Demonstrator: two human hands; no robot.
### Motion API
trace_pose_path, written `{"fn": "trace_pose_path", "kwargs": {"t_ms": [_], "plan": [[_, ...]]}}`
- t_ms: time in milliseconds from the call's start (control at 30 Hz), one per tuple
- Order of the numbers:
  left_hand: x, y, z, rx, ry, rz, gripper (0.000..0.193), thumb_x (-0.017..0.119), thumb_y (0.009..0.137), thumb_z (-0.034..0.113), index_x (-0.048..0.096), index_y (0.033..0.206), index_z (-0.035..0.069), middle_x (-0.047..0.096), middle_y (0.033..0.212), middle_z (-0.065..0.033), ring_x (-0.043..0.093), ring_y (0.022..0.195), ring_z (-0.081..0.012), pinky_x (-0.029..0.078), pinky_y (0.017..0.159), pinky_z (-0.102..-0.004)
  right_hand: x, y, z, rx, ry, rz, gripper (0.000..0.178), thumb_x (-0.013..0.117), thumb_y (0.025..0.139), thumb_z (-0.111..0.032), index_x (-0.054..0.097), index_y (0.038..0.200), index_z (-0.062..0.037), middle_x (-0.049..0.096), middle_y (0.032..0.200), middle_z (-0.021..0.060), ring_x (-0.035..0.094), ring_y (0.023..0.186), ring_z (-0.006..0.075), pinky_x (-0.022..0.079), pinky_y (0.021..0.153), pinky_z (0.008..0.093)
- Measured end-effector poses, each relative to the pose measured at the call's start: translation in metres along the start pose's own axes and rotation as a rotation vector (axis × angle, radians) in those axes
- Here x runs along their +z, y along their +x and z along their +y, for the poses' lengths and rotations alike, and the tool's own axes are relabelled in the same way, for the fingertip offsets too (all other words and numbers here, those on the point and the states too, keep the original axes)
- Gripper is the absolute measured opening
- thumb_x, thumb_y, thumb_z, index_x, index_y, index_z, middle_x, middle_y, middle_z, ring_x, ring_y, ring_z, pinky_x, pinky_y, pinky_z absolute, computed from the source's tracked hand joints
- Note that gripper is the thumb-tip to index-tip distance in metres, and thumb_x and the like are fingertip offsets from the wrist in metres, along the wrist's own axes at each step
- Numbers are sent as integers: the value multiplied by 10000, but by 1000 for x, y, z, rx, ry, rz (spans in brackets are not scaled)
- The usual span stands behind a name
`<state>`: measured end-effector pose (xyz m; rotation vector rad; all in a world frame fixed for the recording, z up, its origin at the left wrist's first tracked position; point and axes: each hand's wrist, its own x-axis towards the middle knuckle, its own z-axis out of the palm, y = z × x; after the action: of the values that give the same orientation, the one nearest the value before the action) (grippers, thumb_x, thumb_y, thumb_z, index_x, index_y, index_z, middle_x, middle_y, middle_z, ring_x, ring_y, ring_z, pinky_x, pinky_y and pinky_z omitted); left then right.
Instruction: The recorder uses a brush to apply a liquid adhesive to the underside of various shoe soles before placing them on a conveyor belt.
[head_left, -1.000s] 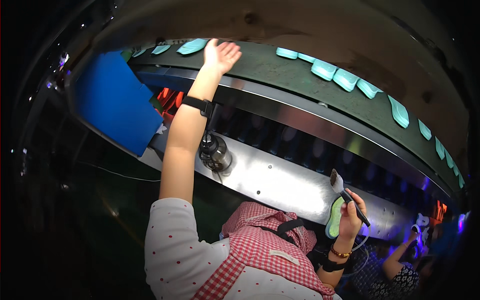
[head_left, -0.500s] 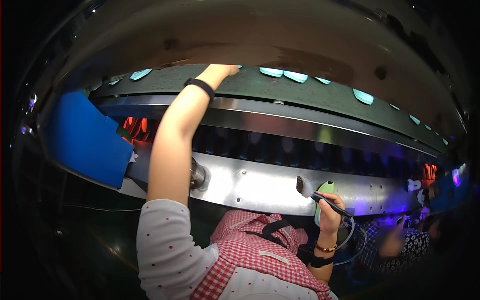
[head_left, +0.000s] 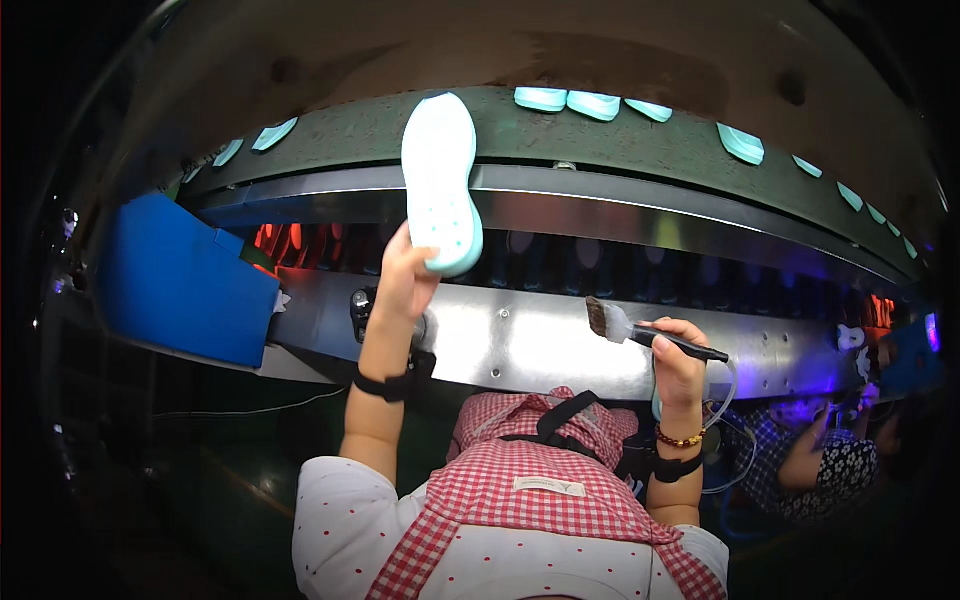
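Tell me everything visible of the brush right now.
The brush has a slim black handle that looks like plastic, a pale, translucent-looking neck and dark brown bristles. The right hand grips the handle between thumb and fingers. Bristles point left, the handle slopes slightly down to the right, and the metal ledge shows behind it. A clear tube seems to join the handle's rear end.

Pale aqua shoe sole [head_left: 438, 185], black-handled brush [head_left: 640, 334], red-and-white gingham apron [head_left: 540, 512], red-dotted white shirt [head_left: 515, 560], blue panel [head_left: 185, 285], dark-green belt [head_left: 345, 135]
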<state>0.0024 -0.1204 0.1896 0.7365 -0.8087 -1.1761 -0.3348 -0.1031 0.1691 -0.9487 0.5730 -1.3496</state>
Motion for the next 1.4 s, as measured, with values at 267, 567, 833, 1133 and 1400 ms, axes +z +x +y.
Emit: {"fn": "trace_pose_path", "kwargs": {"t_ms": [267, 567, 833, 1133, 1400], "plan": [[8, -66, -74, -474, -462, -395, 899, 453, 705, 697, 302, 1301, 42, 429, 1229, -202, 473, 1098, -359, 333, 965, -518, 30, 9, -2, 98, -87, -165, 178, 628, 687, -12, 623, 860, 32, 636, 861, 142, 608, 798, 180, 465, 730, 260], [83, -62, -104, -589, -686, -310, 880, 93, 758, 740, 353, 1284, 84, 505, 1151, -184, 507, 1041, -321, 386, 907, -455, 37, 58, 18, -27, -383, -49, 168, 650, 742, -29, 631, 892, 43, 650, 853, 94, 596, 755, 97, 476, 707, 213], [78, -52, -118, -365, -500, -15, 696, 206, 827, 642, 427, 1214, 108, 517, 1150, -79, 505, 1042, -238, 393, 916, -397, 58, 13, 13, -523, -1027, -369, 164, 680, 620, -51, 645, 780, -41, 594, 667, 106, 557, 607, 252, 448, 555, 320], [89, -68, -96, -550, -627, -282, 850, 118, 776, 725, 360, 1277, 82, 508, 1149, -141, 530, 1005, -295, 438, 865, -428, 48, 17, -34, -189, -737, -280, 173, 659, 700, -34, 660, 873, -26, 615, 716, 93, 592, 668, 163, 449, 597, 274], [103, -64, -81, -506, -646, -270, 768, 146, 816, 666, 368, 1277, 93, 501, 1165, -136, 520, 1013, -296, 427, 876, -435, 46, 7, -37, -233, -643, -490, 185, 683, 676, -22, 664, 860, -28, 640, 789, 98, 616, 733, 163, 472, 656, 251]]}}
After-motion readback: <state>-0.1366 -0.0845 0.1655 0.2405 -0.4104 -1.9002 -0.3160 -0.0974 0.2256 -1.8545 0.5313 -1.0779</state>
